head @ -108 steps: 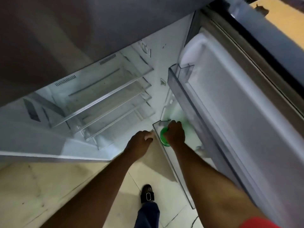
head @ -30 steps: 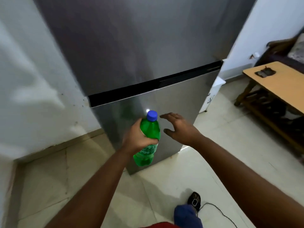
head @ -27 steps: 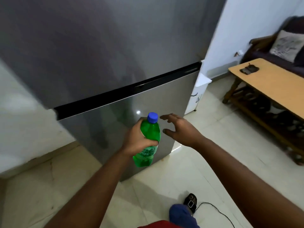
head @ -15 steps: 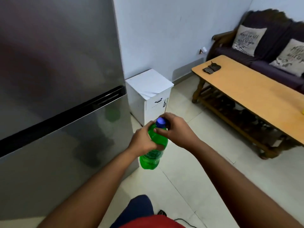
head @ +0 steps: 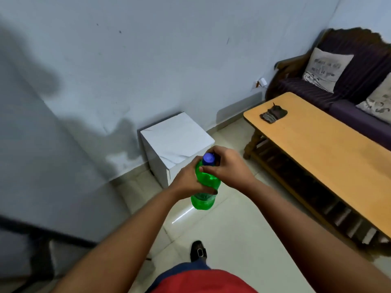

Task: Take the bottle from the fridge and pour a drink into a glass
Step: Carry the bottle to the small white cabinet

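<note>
A green plastic bottle [head: 204,201] with a blue cap [head: 208,159] is held upright in front of me, above the tiled floor. My left hand [head: 187,180] is wrapped around its middle. My right hand [head: 228,166] grips the neck, with its fingers curled around the blue cap. The closed grey fridge [head: 38,170] fills the left side of the view. No glass is in sight.
A small white cabinet [head: 176,140] stands against the wall just beyond the bottle. A long wooden table [head: 330,149] with a dark cloth [head: 273,114] on it is on the right, and a dark sofa [head: 347,85] with cushions is behind it. My foot [head: 198,250] is on the tiles.
The bottle came out of the fridge door shelf and the fridge was shut. My right hand went from open beside the bottle to gripping its cap. The view swung right toward the table.
</note>
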